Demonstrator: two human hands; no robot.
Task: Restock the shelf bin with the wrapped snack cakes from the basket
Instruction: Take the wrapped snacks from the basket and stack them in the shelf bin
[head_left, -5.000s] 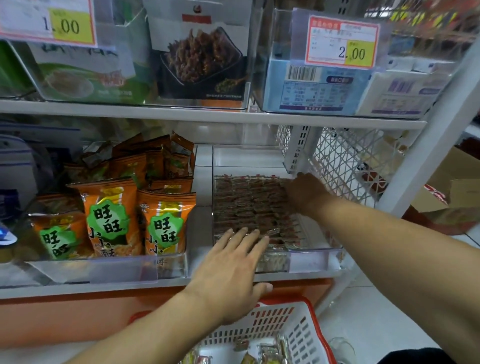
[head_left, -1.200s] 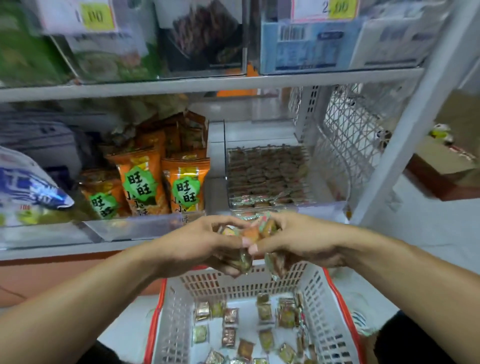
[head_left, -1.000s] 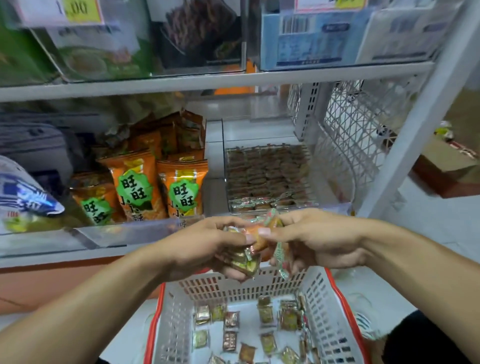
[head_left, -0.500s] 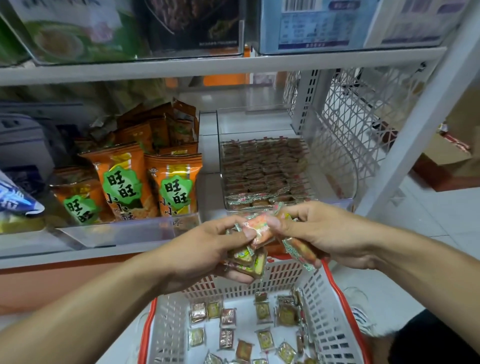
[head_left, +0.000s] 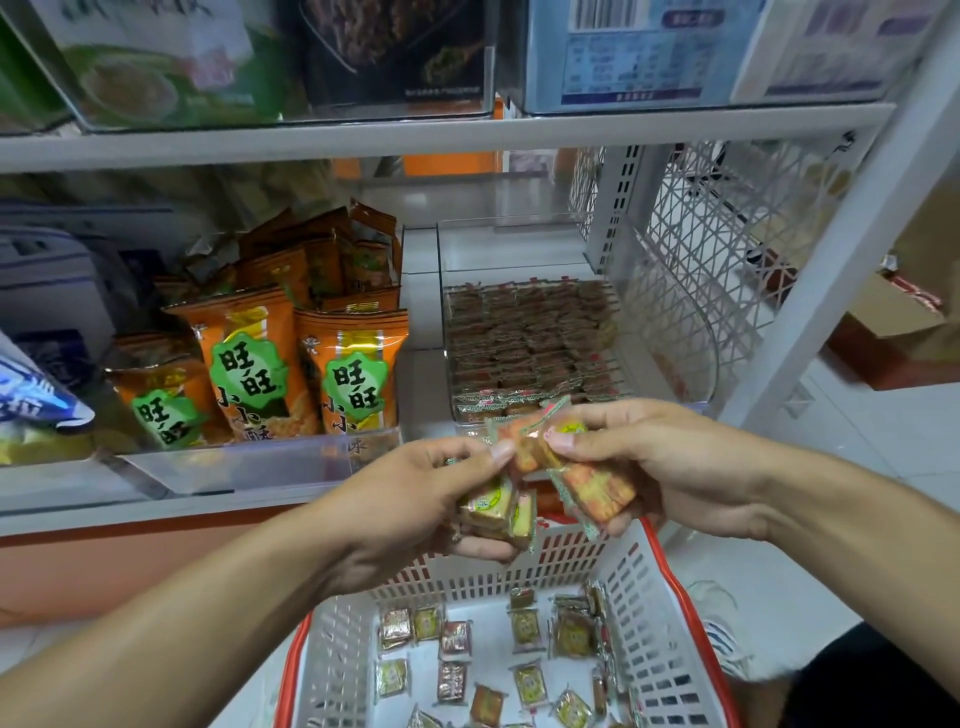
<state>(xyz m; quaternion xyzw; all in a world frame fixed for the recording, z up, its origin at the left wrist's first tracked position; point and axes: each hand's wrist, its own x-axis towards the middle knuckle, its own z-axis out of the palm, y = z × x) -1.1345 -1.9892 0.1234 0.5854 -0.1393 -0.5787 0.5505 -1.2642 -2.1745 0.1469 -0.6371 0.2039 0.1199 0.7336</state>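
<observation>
Partway: shelf bin (head_left: 670, 374) packed with snack cakes (head_left: 524, 343) but back strip bare, my left hand (head_left: 415, 506) and right hand (head_left: 660, 462) each gripping wrapped cakes above the basket (head_left: 660, 623), where many cakes lie loose.

White shelf (head_left: 260, 499): clear bin (head_left: 670, 374) with snack cakes (head_left: 524, 343), orange snack bags (head_left: 249, 364), perhaps binned.

Orange snack bags (head_left: 291, 364) upright left of the bin; boxed goods (head_left: 644, 52) above; cardboard box (head_left: 904, 312) far right.
</observation>
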